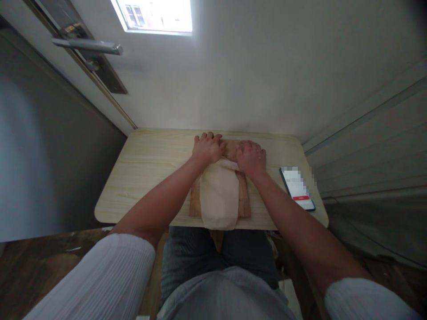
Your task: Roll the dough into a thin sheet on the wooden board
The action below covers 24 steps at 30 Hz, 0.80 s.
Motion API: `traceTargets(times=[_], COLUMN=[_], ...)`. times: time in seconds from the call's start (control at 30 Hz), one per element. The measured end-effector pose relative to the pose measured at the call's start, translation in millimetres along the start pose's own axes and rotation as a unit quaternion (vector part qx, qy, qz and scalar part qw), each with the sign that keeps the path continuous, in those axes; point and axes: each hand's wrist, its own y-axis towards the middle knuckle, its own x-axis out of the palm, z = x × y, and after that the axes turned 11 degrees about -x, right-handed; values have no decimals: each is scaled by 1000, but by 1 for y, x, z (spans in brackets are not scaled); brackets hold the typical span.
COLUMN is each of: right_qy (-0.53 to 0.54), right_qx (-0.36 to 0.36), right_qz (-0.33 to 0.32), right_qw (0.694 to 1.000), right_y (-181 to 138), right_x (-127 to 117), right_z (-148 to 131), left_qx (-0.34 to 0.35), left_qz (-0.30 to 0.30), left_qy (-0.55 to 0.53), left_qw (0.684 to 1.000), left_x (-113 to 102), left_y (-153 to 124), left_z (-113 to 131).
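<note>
A pale, smooth sheet of dough [219,195] lies lengthwise on a brown wooden board [244,195], its rounded near end reaching past the table's front edge. At the far end the sheet is turned over into a narrow fold. My left hand [208,147] is bent over the left end of that fold, fingers curled down toward the board. Over the right end is my right hand [251,158], its fingers bent as well. Both fingertips are partly hidden. Bare board shows between the two hands.
The board rests on a small light wood table [150,178] against a pale door with a metal handle [88,46] and a bright window [160,15]. A phone [296,186] with a lit screen lies at the table's right. Grey curtain-like panels stand at the right.
</note>
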Motion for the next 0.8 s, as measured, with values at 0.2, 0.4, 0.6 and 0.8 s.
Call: traceTargets(times=[0.2, 0.4, 0.6, 0.8], right_qy=[-5, -11, -5, -12], right_qx=[9, 27, 44, 39], right_qz=[3, -19, -42, -35], right_qw=[1000, 999, 998, 999], right_y=[10, 19, 24, 20], right_x=[0, 0, 1, 2], right_z=[4, 7, 9, 9], left_qx=[-19, -12, -17, 3], left_qz=[-13, -4, -2, -2], left_qy=[1, -1, -9, 5], left_qw=[1000, 1000, 1000, 1000], left_x=[-3, 0, 7, 5], left_y=[10, 22, 36, 31], left_z=[6, 7, 10, 8])
